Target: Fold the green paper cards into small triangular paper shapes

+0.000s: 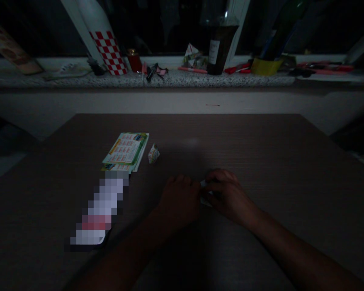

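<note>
Both hands meet over a small pale piece of paper [205, 201] on the dark wooden table, mostly hidden by my fingers. My left hand [180, 198] is closed at the paper's left side, its fingers curled and pressed down. From the right, my right hand [226, 192] is closed on the same paper, with bent fingers over it. A small folded paper piece [153, 154] with a coloured print stands up beyond my left hand. Left of it lies a stack of printed calendar cards [125, 148], green and white.
A phone [103, 210] with a blurred bright screen lies left of my left arm, touching the cards. Along the granite windowsill [170, 81] stand a red-checked bottle [109, 52], a dark glass vessel [220, 48], a green bottle [283, 32], a small red jar [134, 61] and another folded paper [191, 52].
</note>
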`<state>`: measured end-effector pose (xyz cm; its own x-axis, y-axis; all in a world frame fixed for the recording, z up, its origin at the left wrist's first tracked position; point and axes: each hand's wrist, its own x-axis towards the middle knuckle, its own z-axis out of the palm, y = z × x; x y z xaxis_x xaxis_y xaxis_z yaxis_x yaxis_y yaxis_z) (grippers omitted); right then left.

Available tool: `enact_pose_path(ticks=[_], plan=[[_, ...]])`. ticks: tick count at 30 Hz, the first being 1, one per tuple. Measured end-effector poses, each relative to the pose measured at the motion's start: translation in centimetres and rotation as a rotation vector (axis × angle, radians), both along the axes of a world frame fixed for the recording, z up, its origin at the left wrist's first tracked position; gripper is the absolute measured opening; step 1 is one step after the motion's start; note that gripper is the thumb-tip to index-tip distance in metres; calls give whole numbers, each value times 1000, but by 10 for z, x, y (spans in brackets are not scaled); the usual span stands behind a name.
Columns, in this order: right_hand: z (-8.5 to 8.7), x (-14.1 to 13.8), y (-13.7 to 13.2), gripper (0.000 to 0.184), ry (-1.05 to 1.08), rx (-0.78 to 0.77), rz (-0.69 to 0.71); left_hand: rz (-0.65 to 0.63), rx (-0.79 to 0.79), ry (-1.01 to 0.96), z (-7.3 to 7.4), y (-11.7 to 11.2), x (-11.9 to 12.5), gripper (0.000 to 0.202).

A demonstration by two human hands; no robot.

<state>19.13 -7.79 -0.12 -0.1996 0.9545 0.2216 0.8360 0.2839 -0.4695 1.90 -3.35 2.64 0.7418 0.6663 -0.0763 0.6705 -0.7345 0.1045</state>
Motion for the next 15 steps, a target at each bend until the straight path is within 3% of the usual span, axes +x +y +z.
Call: enact_pose_path(ticks=[8,15], plan=[[12,15,-3,36,-30,-93,153,2,-16,-9,0,1,0,21],[16,12,-5,36,-57,-134,147,-9,-21,0,3,2,-1,23]])
